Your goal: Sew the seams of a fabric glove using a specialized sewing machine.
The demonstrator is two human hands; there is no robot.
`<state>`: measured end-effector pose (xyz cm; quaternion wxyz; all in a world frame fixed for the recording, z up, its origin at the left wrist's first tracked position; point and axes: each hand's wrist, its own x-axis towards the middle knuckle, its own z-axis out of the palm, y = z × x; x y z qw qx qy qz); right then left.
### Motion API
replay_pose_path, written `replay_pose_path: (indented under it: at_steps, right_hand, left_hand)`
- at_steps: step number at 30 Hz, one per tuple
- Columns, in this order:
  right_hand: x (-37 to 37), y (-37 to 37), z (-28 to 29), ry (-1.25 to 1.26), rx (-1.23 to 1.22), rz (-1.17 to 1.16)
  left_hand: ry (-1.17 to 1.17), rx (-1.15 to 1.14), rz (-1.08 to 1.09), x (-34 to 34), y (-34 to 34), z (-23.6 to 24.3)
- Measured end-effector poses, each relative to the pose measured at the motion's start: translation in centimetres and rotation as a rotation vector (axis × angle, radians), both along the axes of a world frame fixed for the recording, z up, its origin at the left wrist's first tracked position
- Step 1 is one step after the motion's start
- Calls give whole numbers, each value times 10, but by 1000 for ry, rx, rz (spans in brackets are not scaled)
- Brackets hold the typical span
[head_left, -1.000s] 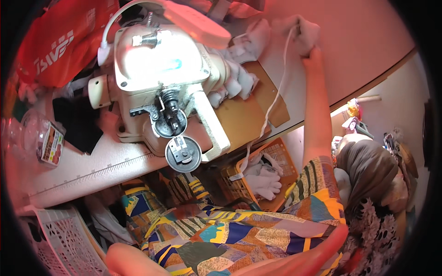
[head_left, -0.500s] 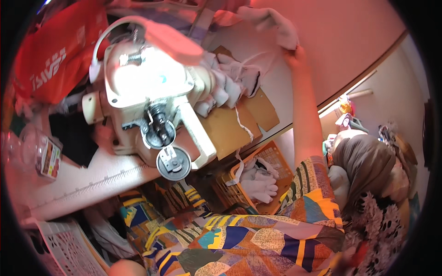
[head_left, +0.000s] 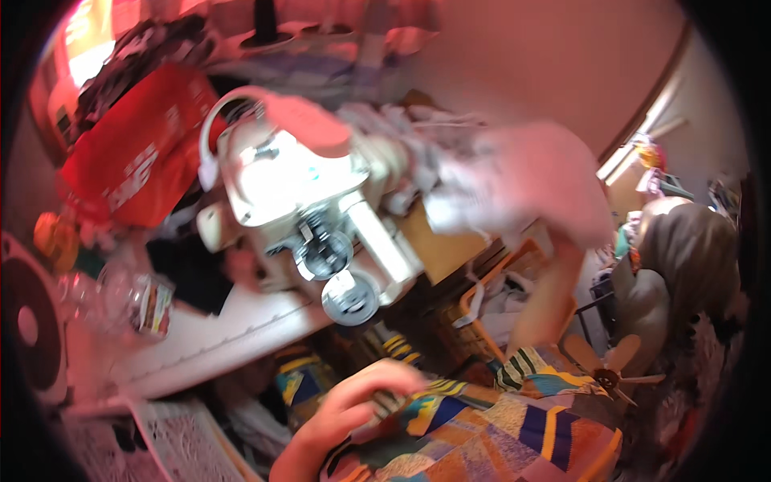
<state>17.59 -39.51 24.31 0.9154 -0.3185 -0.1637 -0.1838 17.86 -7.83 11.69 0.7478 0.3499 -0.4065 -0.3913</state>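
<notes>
Cloth (head_left: 534, 173) hides the right hand, its grip impossible to tell; the left hand (head_left: 365, 398) hovers half-curled, unclosed.

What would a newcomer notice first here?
The brightly lit sewing machine, left of centre on the white table. Next, the pale cloth, motion-blurred in the right hand to the machine's right, then the red bag at upper left.
</notes>
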Motion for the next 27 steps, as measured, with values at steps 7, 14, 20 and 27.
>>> replay_pose_path:
  at_steps: [7, 14, 20, 27]
  right_hand:
    - [-50, 32, -89, -335, -843, 819]
    - [-57, 73, -131, 52, -580, 641]
    - [-21, 100, -151, 86, -1445, 424]
    - [-7, 187, -205, 92, -1463, 107]
  left_hand:
    - [735, 173, -83, -24, -54, -60]
    - [721, 82, 183, -8, -5, -95]
    - [580, 322, 870, -4, 76, -72]
    - [605, 347, 960, -17, 91, -71]
